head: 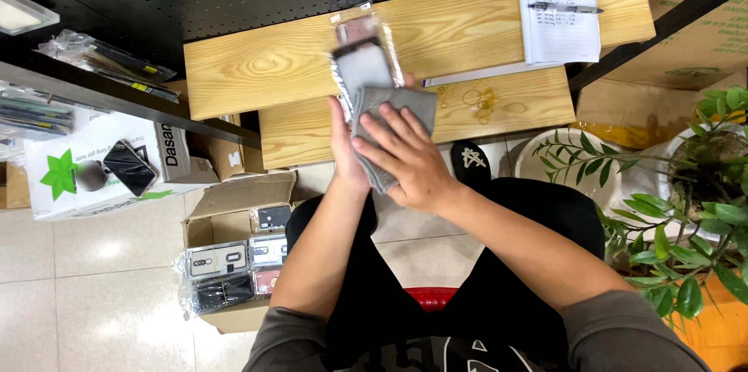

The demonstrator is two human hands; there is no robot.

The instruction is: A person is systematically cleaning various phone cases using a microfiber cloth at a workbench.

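Observation:
My left hand (343, 146) holds a phone case sealed in a clear plastic sleeve (362, 52), raised upright over the wooden bench. My right hand (405, 158) presses a grey cloth (393, 126) against the lower part of the sleeve, fingers spread over the fabric. The cloth covers the packet's bottom half. Both hands meet just in front of the lower wooden board (514, 103).
Wooden boards (265, 68) hold an open notebook with a pen (559, 10) and several rubber bands (477, 102). A cardboard box (234, 255) of packaged cases sits at lower left. A white box with a phone (128, 165) stands left; a potted plant (701, 185) at right.

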